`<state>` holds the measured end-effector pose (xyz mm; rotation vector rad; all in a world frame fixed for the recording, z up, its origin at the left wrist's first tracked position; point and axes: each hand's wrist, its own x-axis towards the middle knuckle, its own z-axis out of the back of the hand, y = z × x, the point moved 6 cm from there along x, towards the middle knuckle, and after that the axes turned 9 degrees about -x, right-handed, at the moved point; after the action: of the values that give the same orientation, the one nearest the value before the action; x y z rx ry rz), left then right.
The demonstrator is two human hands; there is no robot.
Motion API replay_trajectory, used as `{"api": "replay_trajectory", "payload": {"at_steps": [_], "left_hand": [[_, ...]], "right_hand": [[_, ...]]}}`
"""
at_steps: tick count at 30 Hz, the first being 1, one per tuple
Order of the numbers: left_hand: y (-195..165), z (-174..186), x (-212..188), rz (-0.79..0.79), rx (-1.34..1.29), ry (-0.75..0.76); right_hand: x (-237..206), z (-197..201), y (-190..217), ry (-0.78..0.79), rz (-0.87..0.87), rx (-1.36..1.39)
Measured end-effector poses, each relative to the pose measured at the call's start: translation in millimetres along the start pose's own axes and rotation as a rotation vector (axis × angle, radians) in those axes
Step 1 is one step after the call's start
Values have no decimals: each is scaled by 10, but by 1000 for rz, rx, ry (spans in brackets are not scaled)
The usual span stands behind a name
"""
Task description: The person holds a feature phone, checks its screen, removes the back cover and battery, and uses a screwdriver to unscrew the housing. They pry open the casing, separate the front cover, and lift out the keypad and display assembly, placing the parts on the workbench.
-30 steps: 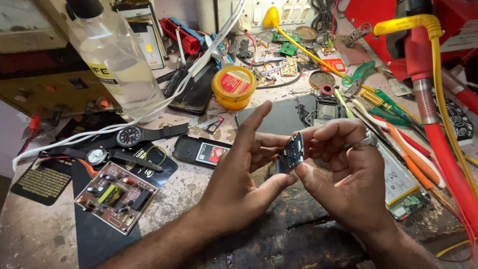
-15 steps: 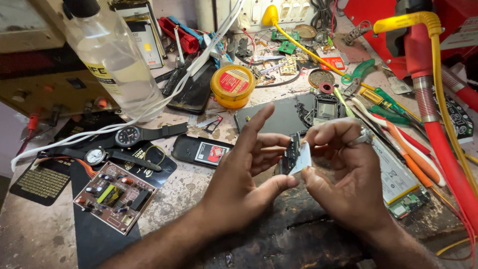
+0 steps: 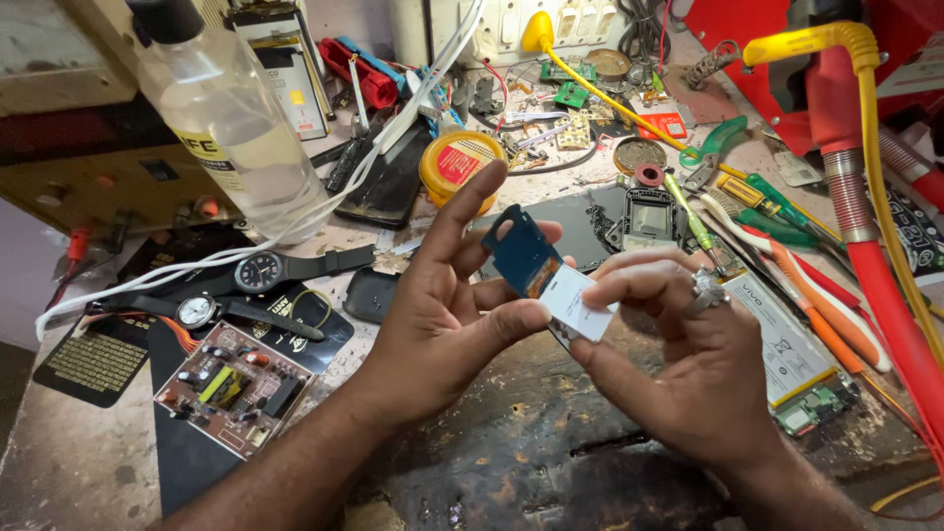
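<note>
Two hands met over the worn, dark surface (image 3: 551, 442), sharing one small part between them. The left hand (image 3: 442, 324) pinched a little blue board (image 3: 516, 251) between thumb and middle fingers, its index finger pointing straight up and free; the right hand (image 3: 688, 364) pinched a white tab (image 3: 578, 315) that hung from the board's lower corner, thumb against forefinger, a ring on one finger. Held just above the surface, the board stood tilted — blue, thin, with a cut-out near its top edge and a coppery patch where the white tab joined it. To work such a joint well, I judged, the left hand should grip the board by its edges and keep it steady while the right moves the tab gently, without sharp bending. Farther left lay a bare circuit board (image 3: 231, 388) and two wristwatches (image 3: 246, 290); beyond stood a yellow tin (image 3: 460, 162) and a clear bottle (image 3: 231, 123).
</note>
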<state>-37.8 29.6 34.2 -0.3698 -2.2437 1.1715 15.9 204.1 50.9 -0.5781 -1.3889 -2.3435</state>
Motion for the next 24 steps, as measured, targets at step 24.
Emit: {"api": "replay_trajectory", "payload": {"at_steps": [24], "left_hand": [[96, 134, 34, 62, 73, -172]], "right_hand": [[67, -27, 157, -29, 91, -383]]}}
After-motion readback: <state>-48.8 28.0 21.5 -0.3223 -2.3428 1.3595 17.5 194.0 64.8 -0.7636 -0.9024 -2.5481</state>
